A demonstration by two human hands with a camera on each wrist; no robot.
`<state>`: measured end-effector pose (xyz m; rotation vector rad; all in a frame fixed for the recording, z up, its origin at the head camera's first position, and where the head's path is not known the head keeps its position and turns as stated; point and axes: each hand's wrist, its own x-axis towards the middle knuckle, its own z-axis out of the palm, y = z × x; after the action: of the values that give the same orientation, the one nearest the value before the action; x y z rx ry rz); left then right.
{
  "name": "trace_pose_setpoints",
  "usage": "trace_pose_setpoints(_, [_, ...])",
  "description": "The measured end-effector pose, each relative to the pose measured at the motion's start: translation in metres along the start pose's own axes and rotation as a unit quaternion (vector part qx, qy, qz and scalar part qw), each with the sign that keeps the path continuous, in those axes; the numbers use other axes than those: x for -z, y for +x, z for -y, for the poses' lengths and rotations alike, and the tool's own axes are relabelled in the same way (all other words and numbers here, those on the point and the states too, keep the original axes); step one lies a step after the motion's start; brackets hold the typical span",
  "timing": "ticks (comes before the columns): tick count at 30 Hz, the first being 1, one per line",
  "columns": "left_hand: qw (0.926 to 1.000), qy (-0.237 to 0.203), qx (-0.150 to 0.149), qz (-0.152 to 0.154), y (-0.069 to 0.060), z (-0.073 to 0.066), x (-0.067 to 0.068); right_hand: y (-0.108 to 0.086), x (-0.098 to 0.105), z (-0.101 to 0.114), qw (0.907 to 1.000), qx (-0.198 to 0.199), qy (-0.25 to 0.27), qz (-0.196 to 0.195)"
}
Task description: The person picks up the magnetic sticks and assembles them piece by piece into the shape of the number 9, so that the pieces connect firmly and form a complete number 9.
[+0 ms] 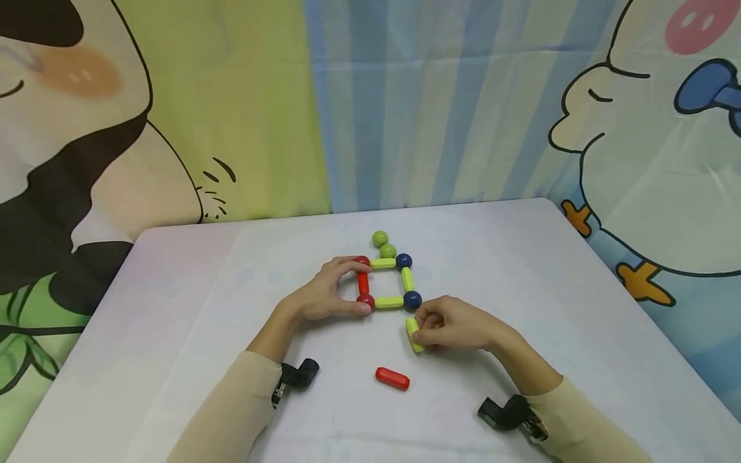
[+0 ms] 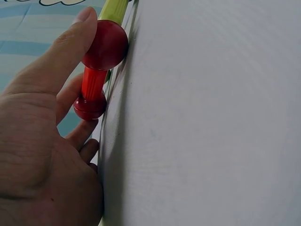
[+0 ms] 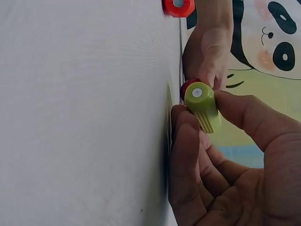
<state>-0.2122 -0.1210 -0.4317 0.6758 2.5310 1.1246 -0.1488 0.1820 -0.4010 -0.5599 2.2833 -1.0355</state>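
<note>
In the head view, a square of sticks and balls lies on the table: a red stick (image 1: 363,283) between two red balls on the left, yellow-green sticks (image 1: 389,302) on the other sides, blue balls (image 1: 412,300) at the right corners. My left hand (image 1: 324,294) grips the red side, thumb on the near red ball (image 2: 106,45), fingers by the far one (image 2: 90,107). Just below the near blue ball, my right hand (image 1: 457,325) pinches a loose yellow-green stick (image 3: 202,106) between thumb and fingers, its end facing the right wrist camera.
Two green balls (image 1: 380,239) sit beyond the far side of the square, one near its top stick. A loose red stick (image 1: 392,378) lies on the white table (image 1: 324,411) between the forearms. A patterned cloth (image 1: 405,103) hangs behind the table.
</note>
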Motion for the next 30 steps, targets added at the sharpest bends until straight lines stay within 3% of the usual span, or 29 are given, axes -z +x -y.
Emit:
trace_pose_setpoints(15, [1.0000,-0.001,0.007,0.004,-0.0003,-0.0010,0.0006,-0.0001,0.0014,-0.0029,0.9984,-0.020,0.052,-0.008])
trace_pose_setpoints(30, [1.0000,0.002,0.001,0.001,0.0013,-0.0010,0.0002,0.0039,0.0004,-0.0078,0.9962,-0.048,0.055,-0.047])
